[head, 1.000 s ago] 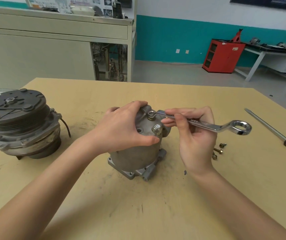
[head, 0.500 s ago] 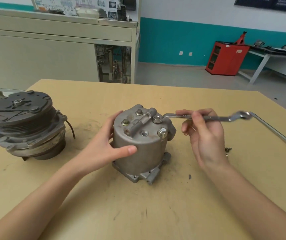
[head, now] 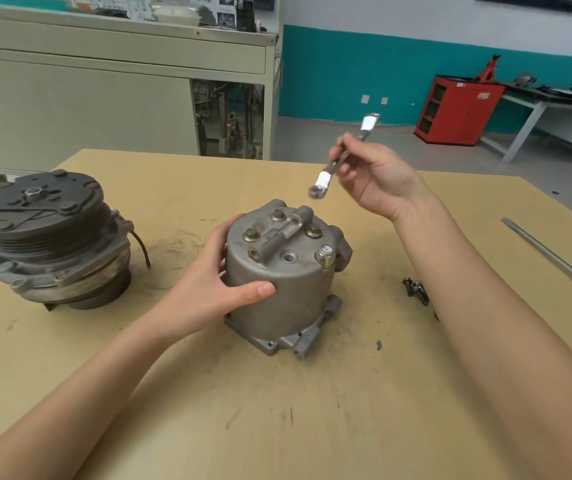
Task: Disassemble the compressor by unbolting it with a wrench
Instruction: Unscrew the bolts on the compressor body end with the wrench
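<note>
Wrench [head: 324, 180] now above compressor [head: 284, 296], in right hand [head: 378, 181]

Only the person's arms and hands show. The left hand [head: 205, 289] and the right hand [head: 378, 181] are bare. The left forearm [head: 87, 386] and the right forearm [head: 485, 306] are bare too, from the wrists down to the lower edge of the view; anything worn higher up lies outside it. Both forearms are slim and smooth. The left thumb [head: 255, 289] has a short, plain, rounded nail. The right wrist [head: 412, 204] shows faint creases below the palm.
</note>
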`<state>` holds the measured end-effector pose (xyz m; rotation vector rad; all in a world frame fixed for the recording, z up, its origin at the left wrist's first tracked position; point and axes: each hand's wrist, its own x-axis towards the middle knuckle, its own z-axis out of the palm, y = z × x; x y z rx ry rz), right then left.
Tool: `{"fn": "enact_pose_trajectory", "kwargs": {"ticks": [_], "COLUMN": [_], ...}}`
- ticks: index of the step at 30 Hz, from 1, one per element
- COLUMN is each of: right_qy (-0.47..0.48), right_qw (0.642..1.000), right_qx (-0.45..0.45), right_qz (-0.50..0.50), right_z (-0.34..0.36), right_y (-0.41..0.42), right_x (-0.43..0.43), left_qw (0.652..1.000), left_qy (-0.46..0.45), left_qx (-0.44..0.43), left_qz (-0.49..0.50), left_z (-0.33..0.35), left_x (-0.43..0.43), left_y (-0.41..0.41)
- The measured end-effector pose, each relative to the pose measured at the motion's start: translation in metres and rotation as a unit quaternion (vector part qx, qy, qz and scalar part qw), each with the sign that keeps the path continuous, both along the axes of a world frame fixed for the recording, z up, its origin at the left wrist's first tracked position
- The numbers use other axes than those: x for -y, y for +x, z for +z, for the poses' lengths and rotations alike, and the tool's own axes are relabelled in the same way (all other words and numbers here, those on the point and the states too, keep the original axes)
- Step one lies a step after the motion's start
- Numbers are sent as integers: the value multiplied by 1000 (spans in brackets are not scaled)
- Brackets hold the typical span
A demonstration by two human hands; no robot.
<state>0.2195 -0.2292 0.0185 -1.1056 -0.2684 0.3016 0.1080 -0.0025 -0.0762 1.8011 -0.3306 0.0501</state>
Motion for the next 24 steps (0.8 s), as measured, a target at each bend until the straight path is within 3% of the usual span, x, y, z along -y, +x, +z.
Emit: {"fn": "enact_pose_trajectory", "kwargs": {"ticks": [4, 9, 18, 24], "right_qy": [-43, -59, -81, -85], "right_qw": [985, 904, 871, 877], "right_qx": [105, 295, 396, 381], "right_qz": [-130, -304, -278, -281], "right_z": [-5, -41, -64, -80], "right_y": [-42, -103, -129, -132], "right_x": [4, -6, -9, -6], "left_qw": [1000, 1000, 1000, 1000], "left_qy": [-4, -5, -11, -14], "left_qx": [2, 8, 9, 17], "left_qz": [-3, -2, -7, -9], "left_z": [1, 0, -2, -3], "left_x": [1, 1, 1, 1], "left_y": [0, -1, 0, 0]}}
